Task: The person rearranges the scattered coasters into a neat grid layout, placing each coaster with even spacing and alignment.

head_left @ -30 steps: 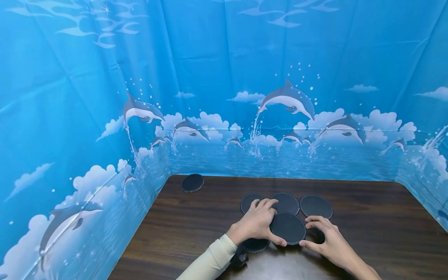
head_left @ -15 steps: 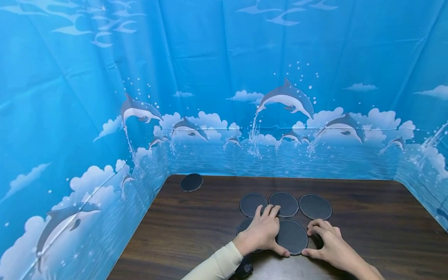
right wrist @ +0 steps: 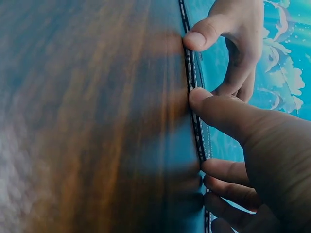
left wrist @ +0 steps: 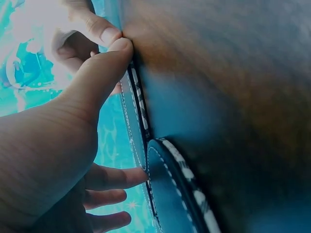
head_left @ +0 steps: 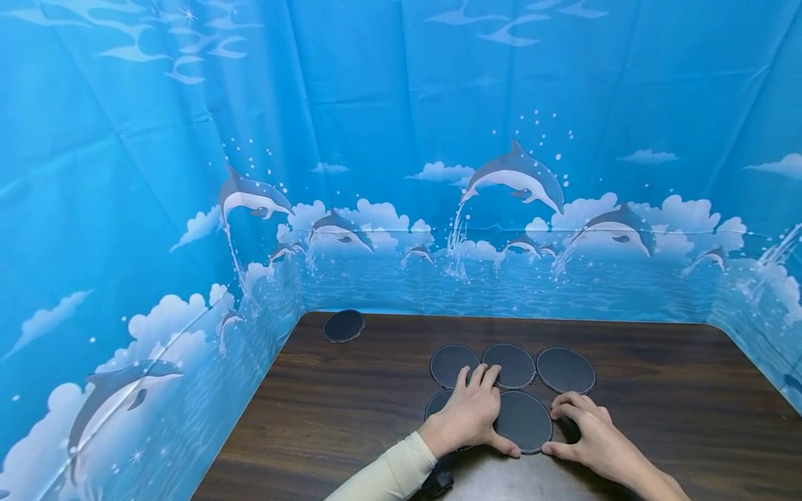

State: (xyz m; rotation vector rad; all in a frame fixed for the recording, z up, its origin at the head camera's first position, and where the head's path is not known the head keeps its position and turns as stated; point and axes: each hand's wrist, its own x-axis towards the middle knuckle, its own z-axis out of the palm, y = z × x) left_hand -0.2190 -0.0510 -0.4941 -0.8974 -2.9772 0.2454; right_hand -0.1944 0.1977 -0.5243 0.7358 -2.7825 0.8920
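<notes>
A round black coaster (head_left: pixel 528 422) with a stitched rim lies flat on the dark wooden table (head_left: pixel 677 390). My left hand (head_left: pixel 465 416) holds its left side, thumb at the front rim and fingers reaching toward the back row. From the right, my right hand (head_left: pixel 587 437) holds its edge between thumb and bent fingers. Behind it sit three similar coasters in a row: left (head_left: pixel 450 364), middle (head_left: pixel 510 363) and right (head_left: pixel 566 370). Another coaster (head_left: pixel 436 403) is mostly hidden under my left hand. Both thumbs meet the rim in the left wrist view.
One more coaster (head_left: pixel 344 326) lies alone near the table's back left corner. A blue dolphin-print curtain (head_left: pixel 388 167) surrounds the table's back and sides. A small black object (head_left: pixel 437 483) shows beside my left sleeve (head_left: pixel 391 470).
The held coaster has come down toward me and lies flat in the front row, beside the one under my left hand. Both hands moved with it; the last half second shows hardly any motion.
</notes>
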